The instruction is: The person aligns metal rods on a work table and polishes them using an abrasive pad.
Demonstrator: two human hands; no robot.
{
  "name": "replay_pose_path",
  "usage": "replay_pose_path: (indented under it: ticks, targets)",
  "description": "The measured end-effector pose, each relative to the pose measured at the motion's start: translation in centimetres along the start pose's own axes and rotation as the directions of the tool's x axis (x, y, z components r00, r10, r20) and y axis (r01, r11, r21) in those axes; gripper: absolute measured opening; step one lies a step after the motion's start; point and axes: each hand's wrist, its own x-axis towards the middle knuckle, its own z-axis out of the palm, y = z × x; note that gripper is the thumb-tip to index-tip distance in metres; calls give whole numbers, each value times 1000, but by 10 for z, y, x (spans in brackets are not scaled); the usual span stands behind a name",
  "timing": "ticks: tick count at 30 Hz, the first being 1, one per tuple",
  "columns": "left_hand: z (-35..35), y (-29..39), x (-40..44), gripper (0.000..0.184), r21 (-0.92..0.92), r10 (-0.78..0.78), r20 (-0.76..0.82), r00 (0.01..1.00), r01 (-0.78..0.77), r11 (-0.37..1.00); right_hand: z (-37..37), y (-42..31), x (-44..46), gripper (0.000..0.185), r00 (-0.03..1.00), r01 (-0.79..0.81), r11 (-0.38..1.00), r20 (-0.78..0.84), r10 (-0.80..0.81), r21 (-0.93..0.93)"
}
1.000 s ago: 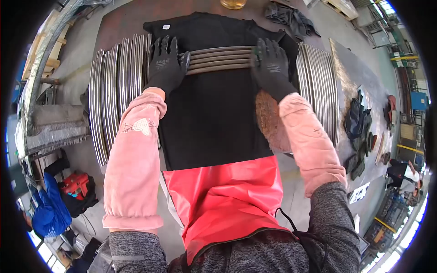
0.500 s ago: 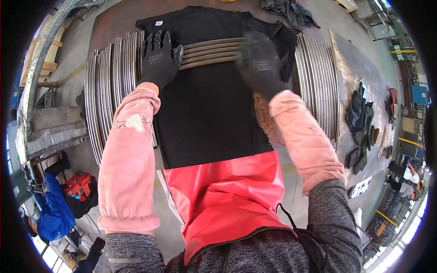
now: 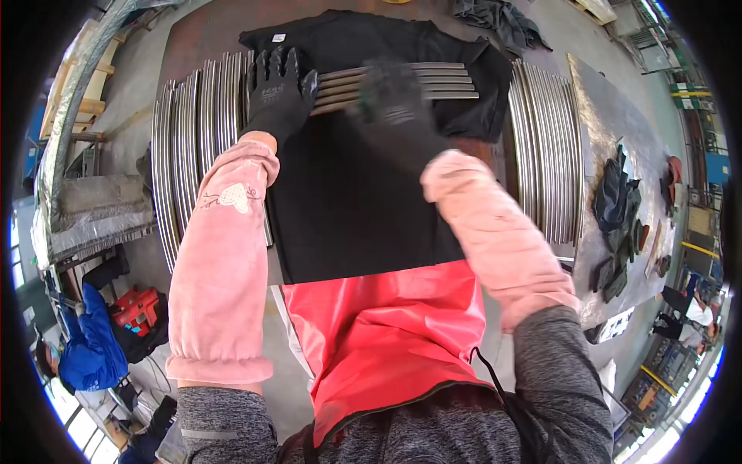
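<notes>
Several metal rods (image 3: 448,80) lie crosswise on a black shirt (image 3: 352,197) spread over the table. My left hand (image 3: 280,93), in a black glove, rests flat over the rods' left ends with its fingers spread. My right hand (image 3: 394,108), also gloved in black, is over the middle of the rods; motion blur smears its fingers, so their pose cannot be made out. The rods' right ends show bare beyond it.
Upright rows of metal rods stand at the left (image 3: 185,147) and right (image 3: 545,147) of the shirt. Dark cloths (image 3: 502,23) lie at the back, and dark gloves (image 3: 610,197) on the right-hand sheet. A person in blue (image 3: 93,340) is at the lower left.
My right hand has slid left along the rods from their right ends to their middle, uncovering the right ends. My left hand has stayed at the left ends.
</notes>
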Motion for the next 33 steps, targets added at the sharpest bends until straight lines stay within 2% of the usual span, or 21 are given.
replay_pose_path:
  ticks: [3, 7, 8, 9, 11, 14, 16, 18, 21, 22, 23, 24, 25, 26, 27, 28, 29, 30, 31, 32, 33]
  targets:
    - [-1, 0, 10, 65, 56, 45, -19, 999, -44, 997, 8, -42, 14, 63, 1000, -12, 998, -15, 13, 60]
    - [0, -1, 11, 64, 175, 132, -27, 991, -125, 977, -3, 5, 5, 62, 998, -20, 1000, 58, 20, -1]
    - [1, 0, 9, 64, 117, 110, -27, 994, -107, 987, -15, 32, -5, 61, 995, -48, 998, 85, 52, -50]
    - [1, 1, 8, 64, 59, 90, -27, 996, -89, 994, -23, 59, -21, 59, 984, -167, 985, 52, 169, -40]
    - [2, 2, 5, 64, -58, 46, -23, 999, -47, 997, -31, 109, -42, 64, 986, -162, 974, -73, 152, -161]
    - [0, 2, -3, 64, -88, 93, -44, 995, -96, 992, -33, 95, -32, 68, 974, -222, 946, -11, 226, -236]
    - [-3, -2, 2, 65, -95, 139, -73, 988, -146, 985, -20, 47, -12, 64, 994, -106, 994, -15, 106, 3]
    - [-5, -5, 4, 65, -86, 151, -72, 986, -157, 984, -2, -3, 7, 61, 998, -18, 1000, -58, 18, 13]
    - [0, -5, 3, 65, -86, 140, -79, 987, -147, 985, -9, 13, 4, 57, 992, 5, 997, -127, 6, 81]
    - [1, -3, 4, 64, -83, 140, -89, 986, -147, 986, -25, 40, 1, 53, 996, -27, 994, -81, 36, 105]
    - [-2, -2, 4, 63, -78, 136, -96, 986, -143, 987, -32, 69, -5, 52, 972, -213, 976, 109, 207, 48]
    - [-5, 2, 4, 55, 24, 193, -220, 956, -192, 981, -48, 89, -14, 46, 983, -178, 984, -46, 176, -34]
    - [-3, 4, 6, 55, 51, 174, -208, 962, -167, 985, -41, 115, -30, 39, 989, -113, 994, -100, 113, 11]
    - [6, 5, 8, 48, -62, 146, -236, 961, -164, 984, -36, 123, -37, 35, 962, 47, 983, -257, -93, -177]
    - [16, 6, 9, 42, -109, 110, -259, 960, -142, 984, -37, 119, -36, 33, 956, -211, 969, 177, 232, -129]
    - [15, 11, 11, 36, -124, 71, -288, 955, -110, 986, -46, 103, -25, 32, 994, -70, 998, 84, 70, 2]
    - [15, 15, 14, 30, -132, 29, -326, 945, -76, 988, -16, 97, -20, 34, 974, 201, 977, -94, -208, -77]
    - [18, 19, 16, 24, -152, -6, -375, 927, -56, 987, 18, 84, -20, 55, 978, 171, 974, -93, -186, -149]
    - [13, 22, 22, 42, -408, -171, 47, 984, 175, 896, 34, 56, -9, 66, 986, 119, 991, -108, -125, -61]
    - [-7, 16, 15, 49, -245, -93, -258, 962, 28, 969, 47, 34, 3, 66, 982, 163, 986, -88, -165, -28]
    - [-20, 24, 13, 55, -55, 60, -515, 855, -103, 993, 47, 26, 7, 66, 980, 191, 981, -54, -192, -31]
